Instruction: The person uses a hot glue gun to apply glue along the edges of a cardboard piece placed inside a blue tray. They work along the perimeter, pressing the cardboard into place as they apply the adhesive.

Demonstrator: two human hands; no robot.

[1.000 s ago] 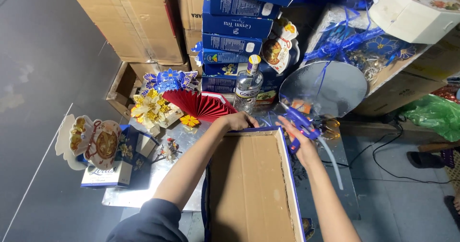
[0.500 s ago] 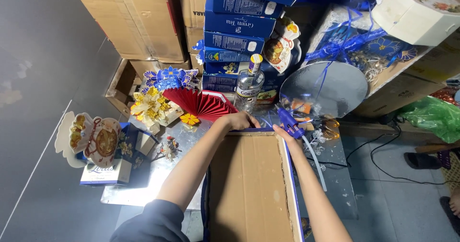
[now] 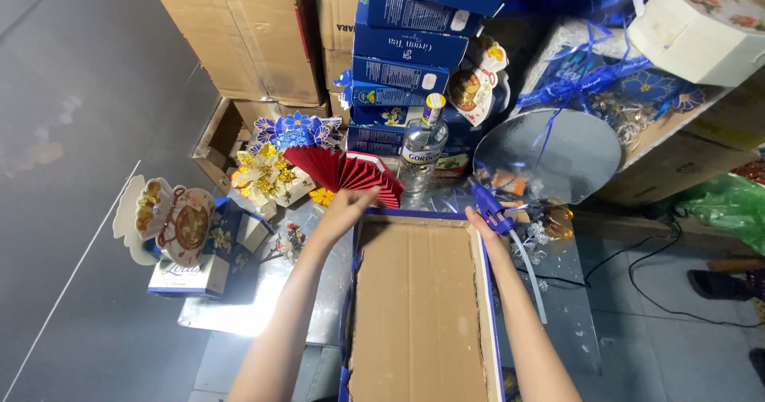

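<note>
A long brown cardboard panel with a blue rim point(image 3: 418, 306) lies in front of me on a shiny silver sheet. My left hand point(image 3: 344, 209) rests on its far left corner, fingers curled over the edge, just below a red pleated paper fan point(image 3: 347, 172). My right hand point(image 3: 486, 228) is at the far right corner and holds a blue glue gun point(image 3: 488, 203), whose white glue stick trails back along my forearm.
A clear glass bottle point(image 3: 420, 151) stands beyond the panel before stacked blue boxes point(image 3: 414, 51). A round silver board point(image 3: 550, 156) leans at right. Blue and gold paper flowers point(image 3: 275, 163) and decorated small boxes point(image 3: 187, 235) sit at left. Brown cartons point(image 3: 255, 35) line the back. A black cable point(image 3: 645, 282) crosses the floor.
My right hand with the glue gun has drawn in and down from above the panel's right side to its far right corner. My left hand stays at the far left corner.
</note>
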